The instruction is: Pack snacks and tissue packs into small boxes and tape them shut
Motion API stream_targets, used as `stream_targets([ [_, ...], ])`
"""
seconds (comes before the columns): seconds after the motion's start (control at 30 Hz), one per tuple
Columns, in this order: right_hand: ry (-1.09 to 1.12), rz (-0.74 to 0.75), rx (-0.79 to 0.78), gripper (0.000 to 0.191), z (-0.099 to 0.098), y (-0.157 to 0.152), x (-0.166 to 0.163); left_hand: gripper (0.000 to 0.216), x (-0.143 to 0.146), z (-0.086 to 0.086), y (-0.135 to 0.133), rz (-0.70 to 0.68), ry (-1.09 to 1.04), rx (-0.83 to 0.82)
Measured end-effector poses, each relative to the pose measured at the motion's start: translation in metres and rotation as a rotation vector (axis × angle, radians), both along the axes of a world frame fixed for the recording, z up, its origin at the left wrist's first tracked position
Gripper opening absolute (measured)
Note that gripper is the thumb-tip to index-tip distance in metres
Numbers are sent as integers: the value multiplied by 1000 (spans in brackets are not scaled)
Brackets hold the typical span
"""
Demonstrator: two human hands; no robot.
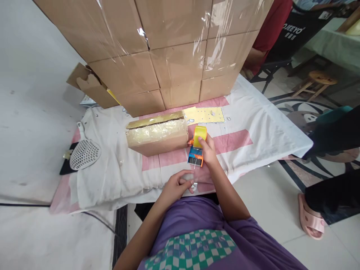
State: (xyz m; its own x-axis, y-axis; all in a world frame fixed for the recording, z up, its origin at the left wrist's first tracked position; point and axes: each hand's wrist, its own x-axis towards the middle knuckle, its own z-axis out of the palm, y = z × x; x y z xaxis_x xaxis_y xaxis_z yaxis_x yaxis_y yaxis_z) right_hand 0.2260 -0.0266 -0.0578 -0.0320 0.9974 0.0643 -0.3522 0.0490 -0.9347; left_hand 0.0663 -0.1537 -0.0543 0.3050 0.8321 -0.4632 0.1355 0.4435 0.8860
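Closest in, the left hand has its fingers loosely curled right at the clear strip; can't tell if they're really pinching it. The right hand is wrapped around the tape gun, fingers closed on it, just above the counter. Looks like the tape-pulling step to me. Next move probably calls for a taut, straight strip. The box is just beside the gun, with the stack behind.

Room lies left of the box (stacked cartons block behind).
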Motion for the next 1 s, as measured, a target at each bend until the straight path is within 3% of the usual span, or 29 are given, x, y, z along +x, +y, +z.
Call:
stream_targets([
  [0.17, 34, -20, 25, 27, -4, -2, 1, 62, 3, 6, 0, -23, 83, 86],
  [0.37, 41, 3, 64, 31, -5, -5, 2, 45, 6, 0, -4, -56, 114, 47],
  [0.77, 100, -15, 137, 38, -1, -17, 7, 57, 3, 2, -16, -235, 254, 9],
  [0.9, 120, -24, 133, 40, -1, -17, 8, 51, -3, 14, -16, -208, 425, 129],
  [1.0, 131, -45, 120, 41, 0, -18, 7, 50, -16, 32, -12, -81, 692, 267],
])
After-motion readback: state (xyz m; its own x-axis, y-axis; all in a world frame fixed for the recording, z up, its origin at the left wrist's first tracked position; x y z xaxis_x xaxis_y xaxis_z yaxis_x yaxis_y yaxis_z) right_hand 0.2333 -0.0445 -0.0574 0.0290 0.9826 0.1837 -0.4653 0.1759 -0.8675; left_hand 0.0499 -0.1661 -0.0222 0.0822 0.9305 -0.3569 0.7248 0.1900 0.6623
